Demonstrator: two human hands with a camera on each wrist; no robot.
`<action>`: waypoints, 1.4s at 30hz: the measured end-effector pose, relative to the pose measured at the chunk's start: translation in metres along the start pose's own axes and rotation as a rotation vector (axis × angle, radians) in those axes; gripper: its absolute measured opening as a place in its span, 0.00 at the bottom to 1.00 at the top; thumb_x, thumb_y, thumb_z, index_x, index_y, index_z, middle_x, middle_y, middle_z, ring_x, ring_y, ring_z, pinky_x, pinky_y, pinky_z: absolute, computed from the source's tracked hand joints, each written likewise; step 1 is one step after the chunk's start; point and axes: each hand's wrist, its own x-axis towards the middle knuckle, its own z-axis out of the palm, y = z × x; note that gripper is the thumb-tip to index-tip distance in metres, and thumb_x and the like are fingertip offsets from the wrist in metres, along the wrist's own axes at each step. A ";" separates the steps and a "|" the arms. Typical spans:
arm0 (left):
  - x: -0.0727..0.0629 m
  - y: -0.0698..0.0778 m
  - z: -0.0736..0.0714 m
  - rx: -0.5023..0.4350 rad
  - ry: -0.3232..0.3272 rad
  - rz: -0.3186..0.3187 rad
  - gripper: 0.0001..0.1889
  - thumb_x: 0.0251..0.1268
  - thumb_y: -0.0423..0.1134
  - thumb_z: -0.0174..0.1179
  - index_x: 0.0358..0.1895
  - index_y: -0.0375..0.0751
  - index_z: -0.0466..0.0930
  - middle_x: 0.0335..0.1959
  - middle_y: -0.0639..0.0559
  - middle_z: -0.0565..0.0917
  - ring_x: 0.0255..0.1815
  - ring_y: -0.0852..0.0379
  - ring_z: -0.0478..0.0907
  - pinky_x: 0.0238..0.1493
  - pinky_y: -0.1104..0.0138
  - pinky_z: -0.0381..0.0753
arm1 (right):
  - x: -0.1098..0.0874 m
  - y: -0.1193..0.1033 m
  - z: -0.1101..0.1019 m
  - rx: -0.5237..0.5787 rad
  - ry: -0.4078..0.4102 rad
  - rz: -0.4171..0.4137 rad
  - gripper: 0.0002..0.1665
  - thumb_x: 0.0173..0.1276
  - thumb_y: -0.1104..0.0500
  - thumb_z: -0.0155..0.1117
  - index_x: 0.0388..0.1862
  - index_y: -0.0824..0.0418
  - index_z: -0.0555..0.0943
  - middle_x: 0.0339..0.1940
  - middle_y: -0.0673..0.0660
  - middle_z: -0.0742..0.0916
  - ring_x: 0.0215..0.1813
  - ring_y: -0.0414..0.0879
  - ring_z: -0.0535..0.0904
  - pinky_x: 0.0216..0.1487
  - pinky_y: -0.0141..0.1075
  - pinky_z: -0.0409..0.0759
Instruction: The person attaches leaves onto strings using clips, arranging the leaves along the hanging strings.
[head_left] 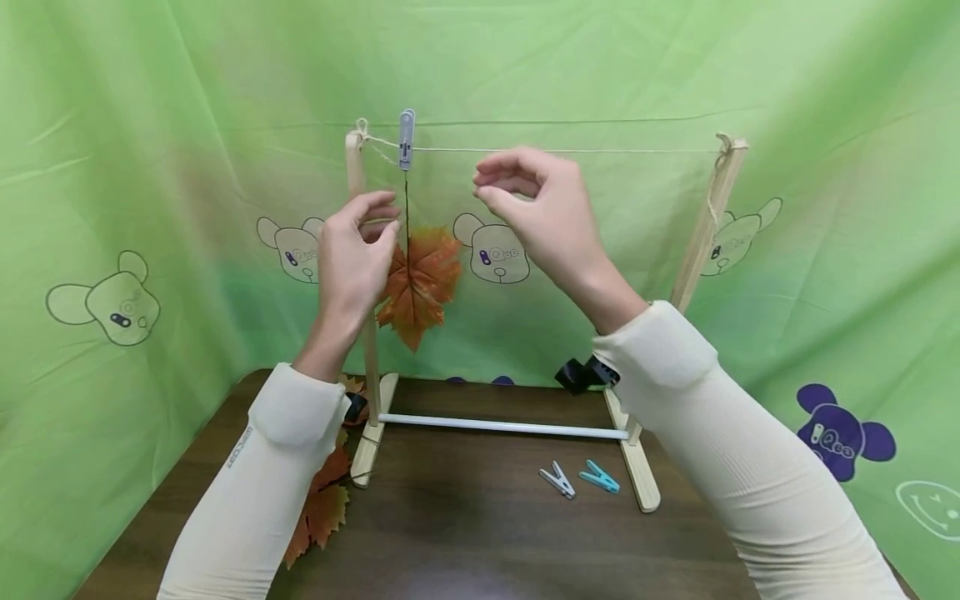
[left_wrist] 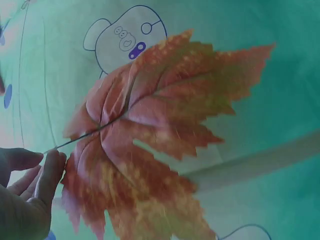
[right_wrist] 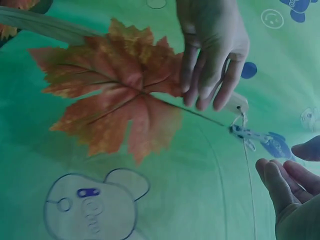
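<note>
An orange artificial maple leaf (head_left: 422, 279) hangs by its thin dark stem from a grey clothespin (head_left: 407, 140), which is clipped on the string (head_left: 600, 151). My left hand (head_left: 356, 250) is beside the stem, its fingers loosely bent and the thumb apart from them. In the left wrist view, the fingertips of that hand (left_wrist: 32, 185) lie close to the stem; whether they touch it I cannot tell. To the right of the clothespin, my right hand (head_left: 543, 204) is raised near the string with relaxed, bent fingers and nothing between them. The right wrist view shows both hands apart from the clothespin (right_wrist: 262, 140).
Wooden posts (head_left: 708, 225) hold the string, joined low down by a white bar (head_left: 502, 426). On the brown table (head_left: 450, 533) lie a grey clothespin (head_left: 557, 481) and a blue clothespin (head_left: 599, 477). More orange leaves (head_left: 322, 508) lie at the left, partly behind my left sleeve.
</note>
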 end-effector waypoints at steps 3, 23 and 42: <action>-0.006 -0.001 -0.009 0.015 -0.012 0.029 0.17 0.72 0.26 0.63 0.61 0.35 0.84 0.53 0.38 0.90 0.52 0.48 0.90 0.55 0.64 0.87 | -0.013 0.008 -0.007 -0.027 -0.009 0.025 0.14 0.72 0.66 0.67 0.55 0.65 0.86 0.51 0.60 0.91 0.51 0.42 0.89 0.57 0.31 0.83; -0.077 -0.045 -0.103 0.290 -0.053 -0.094 0.13 0.76 0.41 0.64 0.55 0.38 0.87 0.42 0.42 0.91 0.33 0.70 0.84 0.36 0.81 0.82 | -0.088 0.059 -0.034 -0.182 -0.093 0.136 0.12 0.75 0.61 0.67 0.54 0.63 0.87 0.51 0.59 0.92 0.50 0.35 0.88 0.54 0.25 0.83; -0.121 -0.116 -0.140 0.512 -0.387 -0.233 0.17 0.77 0.42 0.64 0.61 0.37 0.82 0.47 0.40 0.89 0.45 0.45 0.87 0.33 0.69 0.81 | -0.158 0.112 -0.065 -0.305 -0.150 0.276 0.13 0.77 0.57 0.67 0.55 0.59 0.87 0.51 0.58 0.92 0.49 0.27 0.85 0.54 0.18 0.78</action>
